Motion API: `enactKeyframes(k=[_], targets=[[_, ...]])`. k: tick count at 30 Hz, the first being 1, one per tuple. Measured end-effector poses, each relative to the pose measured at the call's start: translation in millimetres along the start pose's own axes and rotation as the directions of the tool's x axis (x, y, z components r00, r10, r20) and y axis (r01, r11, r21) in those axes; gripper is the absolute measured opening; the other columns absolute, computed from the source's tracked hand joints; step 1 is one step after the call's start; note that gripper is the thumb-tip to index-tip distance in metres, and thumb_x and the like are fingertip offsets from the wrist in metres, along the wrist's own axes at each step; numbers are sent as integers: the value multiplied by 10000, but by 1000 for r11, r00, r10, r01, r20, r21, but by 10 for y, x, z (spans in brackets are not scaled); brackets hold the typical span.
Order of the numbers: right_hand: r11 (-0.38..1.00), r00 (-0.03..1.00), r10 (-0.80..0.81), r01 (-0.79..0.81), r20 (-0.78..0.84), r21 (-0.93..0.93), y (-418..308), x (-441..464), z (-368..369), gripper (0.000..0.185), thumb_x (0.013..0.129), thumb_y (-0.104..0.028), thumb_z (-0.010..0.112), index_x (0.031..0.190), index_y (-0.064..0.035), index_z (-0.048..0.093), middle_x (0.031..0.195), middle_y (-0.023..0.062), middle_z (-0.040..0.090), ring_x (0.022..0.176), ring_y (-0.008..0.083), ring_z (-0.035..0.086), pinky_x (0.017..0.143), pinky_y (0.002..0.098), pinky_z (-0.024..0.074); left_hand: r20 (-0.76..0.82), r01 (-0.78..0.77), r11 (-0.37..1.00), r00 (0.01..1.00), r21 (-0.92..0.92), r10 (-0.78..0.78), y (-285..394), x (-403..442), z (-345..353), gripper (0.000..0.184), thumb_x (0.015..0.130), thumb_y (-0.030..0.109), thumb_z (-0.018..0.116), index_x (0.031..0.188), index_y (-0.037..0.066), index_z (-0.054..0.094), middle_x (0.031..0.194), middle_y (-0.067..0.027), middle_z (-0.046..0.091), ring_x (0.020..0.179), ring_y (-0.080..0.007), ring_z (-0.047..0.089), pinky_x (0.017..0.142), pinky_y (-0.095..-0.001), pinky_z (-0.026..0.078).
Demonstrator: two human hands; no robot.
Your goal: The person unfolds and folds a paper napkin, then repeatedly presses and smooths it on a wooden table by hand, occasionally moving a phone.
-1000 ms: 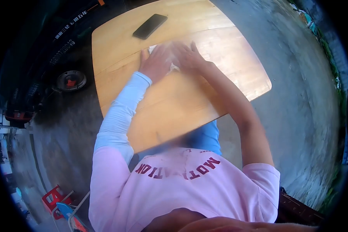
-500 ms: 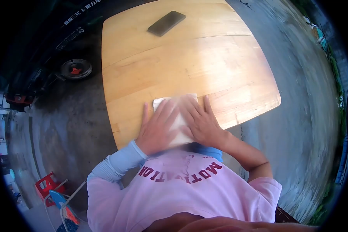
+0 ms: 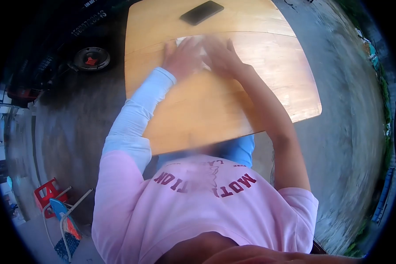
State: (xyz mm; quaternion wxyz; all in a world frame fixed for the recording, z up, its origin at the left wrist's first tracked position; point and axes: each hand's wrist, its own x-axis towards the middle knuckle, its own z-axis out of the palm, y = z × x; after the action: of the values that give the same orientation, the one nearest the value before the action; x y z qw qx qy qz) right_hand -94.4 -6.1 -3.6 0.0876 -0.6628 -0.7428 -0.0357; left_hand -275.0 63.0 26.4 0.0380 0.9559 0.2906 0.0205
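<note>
A folded white cloth (image 3: 205, 62) lies on the wooden tabletop, mostly hidden beneath both of my hands. My left hand (image 3: 181, 58), its arm in a pale blue sleeve, rests flat on the cloth's left part with the fingers stretched out. Beside it, my right hand (image 3: 222, 57) lies flat over the right part, thumb spread away. Motion blurs both hands. Just beyond them, a dark smartphone (image 3: 202, 12) lies on the far part of the table.
The light wooden table (image 3: 193, 110) has rounded corners and reaches close to my body. At the left stands a dark vehicle with a wheel (image 3: 91, 59). A red stool (image 3: 45, 192) and a metal-framed chair (image 3: 62, 213) are on the floor at lower left.
Both hands and the cloth have moved forward across the table, away from my body toward the phone. My arms are now stretched out further. The view has shifted slightly.
</note>
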Motion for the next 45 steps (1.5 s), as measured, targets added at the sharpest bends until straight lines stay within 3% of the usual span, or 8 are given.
enactKeyframes(k=[4, 5, 8, 23, 29, 31, 37, 45], targets=[[984, 989, -134, 139, -61, 107, -420, -813, -171, 612, 969, -309, 498, 1445, 36, 327, 1540, 223, 274, 1432, 388, 255, 1113, 647, 183, -103, -120, 991, 988, -64, 113, 195, -808, 209, 618, 969, 371, 471, 1524, 167, 295, 1597, -108, 214, 1479, -278, 186, 1106, -706, 61], [960, 991, -134, 132, -10, 247, -554, -1032, -299, 616, 961, -311, 500, 1437, 43, 338, 1539, 233, 266, 1440, 392, 231, 1116, 645, 175, -46, -132, 988, 991, -76, 129, 331, -1060, 134, 629, 966, 387, 475, 1522, 151, 299, 1594, -120, 215, 1478, -288, 185, 1106, -704, 58], [980, 996, -76, 65, 54, 186, -938, -1464, -389, 759, 862, -395, 617, 1451, 7, 357, 1520, 202, 335, 1435, 337, 281, 1118, 656, 162, 84, -132, 981, 986, -145, 145, 610, -1550, -39, 652, 958, 413, 485, 1515, 123, 311, 1591, -143, 209, 1476, -310, 180, 1106, -703, 60], [996, 994, -95, 94, -63, -9, -69, 259, 137, 596, 1010, -387, 388, 1460, 1, 342, 1551, 151, 302, 1454, 272, 249, 1129, 606, 201, 11, 99, 994, 995, 54, -100, -226, -115, 22, 567, 1015, 453, 366, 1539, 278, 237, 1615, -5, 189, 1487, -237, 160, 1094, -727, 63], [973, 977, -196, 183, 85, 142, -707, -898, -409, 703, 915, -420, 552, 1442, 11, 374, 1540, 191, 299, 1451, 302, 250, 1128, 609, 191, 23, -120, 992, 992, -33, 121, 127, -1285, -20, 627, 984, 468, 436, 1530, 199, 291, 1610, -76, 193, 1483, -306, 163, 1110, -698, 49], [963, 976, -208, 194, 58, 188, -907, -1241, -396, 722, 893, -421, 581, 1434, 16, 385, 1520, 204, 321, 1437, 327, 268, 1119, 618, 194, -17, -134, 978, 991, -158, 133, 325, -1645, -65, 636, 889, 406, 592, 1454, 160, 438, 1571, -106, 284, 1461, -306, 228, 1096, -715, 70], [945, 963, -264, 268, -46, 189, -832, -914, -343, 716, 879, -415, 605, 1416, 17, 415, 1514, 201, 336, 1415, 307, 311, 1091, 609, 221, 45, -54, 994, 997, -98, 58, 224, -1512, -65, 684, 932, 516, 495, 1512, 191, 332, 1599, -82, 224, 1481, -296, 173, 1101, -708, 60], [981, 980, -188, 184, 65, 60, -414, 452, 24, 646, 1003, -453, 377, 1502, -51, 289, 1581, 116, 255, 1477, 248, 190, 1144, 617, 148, 92, 165, 983, 983, -77, -157, -779, -414, -28, 768, 915, 664, 437, 1549, 288, 221, 1634, -35, 120, 1509, -248, 72, 1124, -668, -14]])
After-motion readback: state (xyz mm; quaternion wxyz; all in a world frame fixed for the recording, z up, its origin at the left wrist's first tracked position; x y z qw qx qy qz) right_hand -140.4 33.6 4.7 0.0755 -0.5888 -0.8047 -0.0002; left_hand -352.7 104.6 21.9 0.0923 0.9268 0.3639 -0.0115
